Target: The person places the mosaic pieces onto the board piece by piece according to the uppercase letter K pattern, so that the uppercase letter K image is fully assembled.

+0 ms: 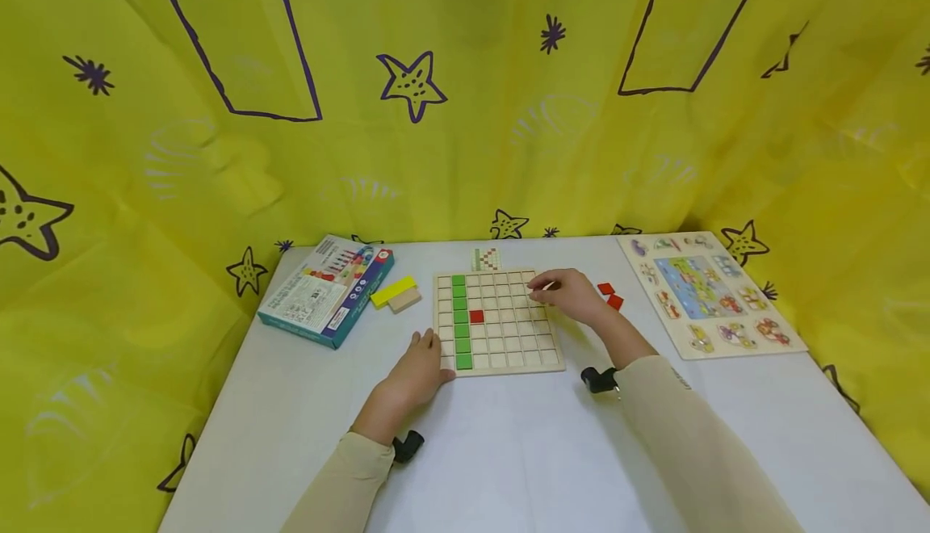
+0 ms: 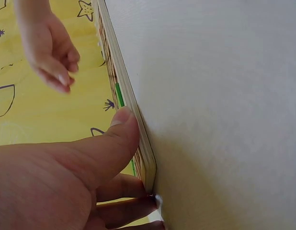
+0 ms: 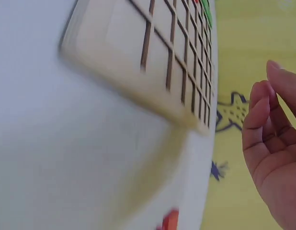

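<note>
Head view puts the wooden grid board (image 1: 499, 322) in the middle of the white table (image 1: 508, 452), directly in front of you. A column of green tiles (image 1: 461, 321) fills its second column from the left, and a single red tile (image 1: 476, 316) sits just right of that column, about halfway down.

Your left hand (image 1: 416, 370) rests at the board's near left corner; the left wrist view shows your thumb (image 2: 120, 139) pressed against the board's edge, with the other fingers curled under beside the corner, steadying it rather than gripping it.

Your right hand (image 1: 570, 292) hovers over the board's far right squares. Its fingers are loosely curled, and in the right wrist view they hold nothing.

Just right of that hand, two loose red tiles (image 1: 610, 295) lie on the table. Beyond the board's far edge sits a small pattern card (image 1: 486, 258). To the left lie a yellow block (image 1: 393, 291) touching a plain wooden block (image 1: 404, 300), then a game box (image 1: 327, 289). Well to the right lies a peg puzzle board (image 1: 708, 293). Yellow star-printed cloth (image 1: 465, 97) surrounds the table.
</note>
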Available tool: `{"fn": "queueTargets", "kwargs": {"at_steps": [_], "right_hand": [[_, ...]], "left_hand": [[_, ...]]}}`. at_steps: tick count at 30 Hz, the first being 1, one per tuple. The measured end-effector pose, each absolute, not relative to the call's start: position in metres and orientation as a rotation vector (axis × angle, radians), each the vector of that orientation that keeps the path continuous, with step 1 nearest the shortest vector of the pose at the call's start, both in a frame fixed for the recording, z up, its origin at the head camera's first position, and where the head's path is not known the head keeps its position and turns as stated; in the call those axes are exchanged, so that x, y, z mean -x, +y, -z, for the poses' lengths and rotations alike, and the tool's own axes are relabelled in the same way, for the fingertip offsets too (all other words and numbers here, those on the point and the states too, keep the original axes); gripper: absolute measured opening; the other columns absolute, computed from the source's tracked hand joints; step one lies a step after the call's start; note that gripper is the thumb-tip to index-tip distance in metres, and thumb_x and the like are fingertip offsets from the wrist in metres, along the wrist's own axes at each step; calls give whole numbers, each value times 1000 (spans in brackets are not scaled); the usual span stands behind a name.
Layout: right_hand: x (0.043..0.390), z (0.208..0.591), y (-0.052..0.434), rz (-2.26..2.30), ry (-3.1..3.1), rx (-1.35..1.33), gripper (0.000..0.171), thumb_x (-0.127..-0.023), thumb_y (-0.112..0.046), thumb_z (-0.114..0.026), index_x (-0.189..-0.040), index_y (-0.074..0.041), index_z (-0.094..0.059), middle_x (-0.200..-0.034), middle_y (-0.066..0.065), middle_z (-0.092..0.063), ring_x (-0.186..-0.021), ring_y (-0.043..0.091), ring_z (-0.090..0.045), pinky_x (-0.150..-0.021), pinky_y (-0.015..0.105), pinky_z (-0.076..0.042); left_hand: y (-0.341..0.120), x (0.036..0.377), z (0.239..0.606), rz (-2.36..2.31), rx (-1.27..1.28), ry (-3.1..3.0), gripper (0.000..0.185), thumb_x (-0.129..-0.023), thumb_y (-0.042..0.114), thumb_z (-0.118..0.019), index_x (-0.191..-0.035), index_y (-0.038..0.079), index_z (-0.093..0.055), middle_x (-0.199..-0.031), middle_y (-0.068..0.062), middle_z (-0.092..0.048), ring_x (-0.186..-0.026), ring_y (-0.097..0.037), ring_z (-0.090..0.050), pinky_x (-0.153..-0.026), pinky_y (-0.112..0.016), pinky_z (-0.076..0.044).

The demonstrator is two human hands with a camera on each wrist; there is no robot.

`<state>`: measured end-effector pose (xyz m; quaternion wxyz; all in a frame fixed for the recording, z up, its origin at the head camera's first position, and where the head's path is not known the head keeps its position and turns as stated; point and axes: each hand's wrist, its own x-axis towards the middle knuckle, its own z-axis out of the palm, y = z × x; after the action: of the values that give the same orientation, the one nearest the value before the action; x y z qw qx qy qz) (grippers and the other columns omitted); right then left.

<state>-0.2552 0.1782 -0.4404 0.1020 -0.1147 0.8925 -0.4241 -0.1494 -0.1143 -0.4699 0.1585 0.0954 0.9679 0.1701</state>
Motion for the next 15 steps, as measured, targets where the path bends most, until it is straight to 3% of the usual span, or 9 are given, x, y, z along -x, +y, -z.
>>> {"fn": "queueTargets", "kwargs": {"at_steps": [5,15], "right_hand": [[246,441,221,1236,2694,291,28,-95,-16,-71,-118,1,-70,-101,11,-68,-85,35,-65,-67,37,-54],[224,458,288,1065,2767,183,28,-92,-21,-76,-110,-1,-70,-95,8,-66,-78,21,-57,-62,29,-48]], "left_hand": [[-114,149,470,-497,-255,2757,78,-98,34,-65,-151,-13,-31,-160,-27,-26,-149,-44,-20,-117,-50,-28],[-114,149,470,-502,-260,2756,78,-99,33,-64,-151,-13,-30,-160,-28,-25,-149,-44,-19,-117,-50,-28]]}}
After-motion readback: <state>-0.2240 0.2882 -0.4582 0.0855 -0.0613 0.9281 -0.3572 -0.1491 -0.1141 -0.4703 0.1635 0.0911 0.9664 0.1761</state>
